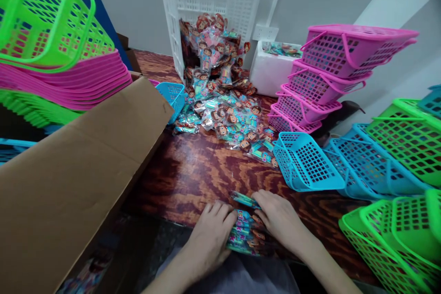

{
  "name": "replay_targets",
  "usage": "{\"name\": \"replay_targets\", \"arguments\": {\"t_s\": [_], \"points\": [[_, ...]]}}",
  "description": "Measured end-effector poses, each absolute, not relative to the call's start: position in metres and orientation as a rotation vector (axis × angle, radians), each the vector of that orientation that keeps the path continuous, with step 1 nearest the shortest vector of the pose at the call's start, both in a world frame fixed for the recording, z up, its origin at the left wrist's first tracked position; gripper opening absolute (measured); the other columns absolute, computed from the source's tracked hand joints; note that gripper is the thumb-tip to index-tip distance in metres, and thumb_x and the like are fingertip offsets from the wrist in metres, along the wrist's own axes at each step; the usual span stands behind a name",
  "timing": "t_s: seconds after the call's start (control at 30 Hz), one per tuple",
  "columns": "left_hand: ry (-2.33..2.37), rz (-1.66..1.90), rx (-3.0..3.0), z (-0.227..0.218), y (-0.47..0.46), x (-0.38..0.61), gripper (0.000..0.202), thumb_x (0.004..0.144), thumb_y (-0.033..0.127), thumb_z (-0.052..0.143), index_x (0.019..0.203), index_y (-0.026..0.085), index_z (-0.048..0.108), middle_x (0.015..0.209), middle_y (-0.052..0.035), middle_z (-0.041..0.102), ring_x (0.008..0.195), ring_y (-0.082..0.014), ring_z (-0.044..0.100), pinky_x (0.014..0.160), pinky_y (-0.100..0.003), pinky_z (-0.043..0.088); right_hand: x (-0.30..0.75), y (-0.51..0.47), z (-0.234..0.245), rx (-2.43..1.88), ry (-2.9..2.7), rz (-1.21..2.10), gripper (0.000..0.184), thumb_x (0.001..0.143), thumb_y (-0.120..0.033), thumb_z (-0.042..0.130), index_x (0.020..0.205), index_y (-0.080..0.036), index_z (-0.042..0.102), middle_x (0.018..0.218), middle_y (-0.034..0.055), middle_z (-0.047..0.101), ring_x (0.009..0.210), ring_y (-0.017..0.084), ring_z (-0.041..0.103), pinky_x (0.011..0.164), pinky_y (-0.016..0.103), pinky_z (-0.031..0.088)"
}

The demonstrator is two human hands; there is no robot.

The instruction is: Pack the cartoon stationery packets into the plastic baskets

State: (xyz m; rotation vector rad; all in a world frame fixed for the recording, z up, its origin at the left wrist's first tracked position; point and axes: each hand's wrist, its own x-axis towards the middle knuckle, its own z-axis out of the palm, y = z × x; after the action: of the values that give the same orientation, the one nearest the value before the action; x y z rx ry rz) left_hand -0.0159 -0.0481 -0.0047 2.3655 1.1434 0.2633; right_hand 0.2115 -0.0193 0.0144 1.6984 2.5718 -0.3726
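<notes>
A small stack of flat toy packets printed with cartoon faces lies at the near edge of the wooden table. My left hand is cupped against the stack's left side, fingers curled on it. My right hand presses on the stack's right side, fingers bent over the top packets. A big loose pile of the same packets spills from a white crate at the back. An empty blue basket lies tilted just beyond my right hand.
A brown cardboard box flap rises on the left, with stacked green and pink baskets behind it. Pink baskets are stacked at the back right; blue baskets and green baskets fill the right. A white foam box stands behind.
</notes>
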Motion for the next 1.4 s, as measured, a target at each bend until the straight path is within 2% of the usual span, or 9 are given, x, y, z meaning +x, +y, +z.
{"name": "replay_targets", "arguments": {"t_s": [0.2,0.33,0.5,0.67,0.9,1.17,1.27,1.4], "points": [[1.141,0.259,2.382,-0.006,-0.049,-0.015,0.058,0.079,0.022,0.065,0.133,0.023,0.045,0.132,-0.0072,0.053,0.118,-0.0282,0.045,0.104,-0.045,0.035,0.209,-0.027,0.015,1.685,2.588,-0.343,0.011,0.091,-0.011,0.056,0.098,-0.019,0.059,0.094,0.0046,0.062,0.089,0.024,0.059,0.077,0.037,0.044],[1.137,0.296,2.465,-0.012,-0.053,-0.018,0.064,0.078,0.017,0.063,0.138,0.022,0.042,0.140,-0.0098,0.045,0.125,-0.0303,0.040,0.108,-0.047,0.032,0.208,-0.031,0.016,1.661,2.584,-0.369,0.018,0.091,-0.008,0.053,0.104,-0.019,0.061,0.098,0.0058,0.063,0.092,0.025,0.059,0.082,0.039,0.046],[1.103,0.319,2.577,-0.018,-0.053,-0.023,0.060,0.083,0.017,0.058,0.140,0.019,0.041,0.126,-0.0105,0.052,0.113,-0.0290,0.046,0.107,-0.048,0.033,0.209,-0.034,0.032,1.652,2.529,-0.674,0.029,0.090,-0.006,0.051,0.113,-0.020,0.060,0.107,0.0062,0.063,0.101,0.024,0.059,0.088,0.039,0.046],[1.035,0.341,2.664,-0.019,-0.049,-0.025,0.055,0.083,0.017,0.058,0.136,0.016,0.045,0.127,-0.0111,0.053,0.118,-0.0294,0.045,0.114,-0.050,0.025,0.214,-0.036,0.042,1.608,2.501,-0.902,0.044,0.088,-0.004,0.046,0.125,-0.023,0.057,0.116,0.0063,0.062,0.109,0.022,0.058,0.096,0.037,0.044],[1.013,0.282,2.670,-0.016,-0.047,-0.026,0.047,0.088,0.022,0.054,0.134,0.017,0.048,0.127,-0.0108,0.056,0.122,-0.0279,0.048,0.118,-0.050,0.020,0.212,-0.031,0.040,1.603,2.527,-0.975,0.037,0.090,-0.008,0.043,0.119,-0.023,0.060,0.109,0.0061,0.064,0.101,0.020,0.060,0.090,0.033,0.045],[1.029,0.473,2.710,-0.023,-0.050,-0.027,0.044,0.090,0.015,0.049,0.134,0.016,0.050,0.128,-0.0101,0.058,0.126,-0.0246,0.047,0.121,-0.049,0.018,0.202,-0.026,0.040,1.590,2.567,-0.953,0.034,0.091,-0.005,0.041,0.113,-0.022,0.061,0.105,0.0045,0.063,0.097,0.020,0.060,0.085,0.031,0.045],[1.063,0.549,2.756,-0.022,-0.053,-0.029,0.042,0.089,0.012,0.049,0.131,0.016,0.052,0.130,-0.0105,0.057,0.132,-0.0252,0.042,0.121,-0.049,0.018,0.197,-0.023,0.039,1.579,2.580,-0.925,0.032,0.091,-0.005,0.041,0.109,-0.021,0.061,0.103,0.0048,0.063,0.095,0.020,0.060,0.082,0.031,0.045],[1.089,0.581,2.811,-0.020,-0.055,-0.032,0.040,0.090,0.012,0.049,0.129,0.017,0.054,0.139,-0.0115,0.052,0.144,-0.0289,0.026,0.122,-0.053,0.013,0.195,-0.023,0.037,1.587,2.580,-0.892,0.031,0.090,-0.004,0.041,0.108,-0.020,0.061,0.103,0.0052,0.063,0.095,0.021,0.060,0.083,0.032,0.045]]}}
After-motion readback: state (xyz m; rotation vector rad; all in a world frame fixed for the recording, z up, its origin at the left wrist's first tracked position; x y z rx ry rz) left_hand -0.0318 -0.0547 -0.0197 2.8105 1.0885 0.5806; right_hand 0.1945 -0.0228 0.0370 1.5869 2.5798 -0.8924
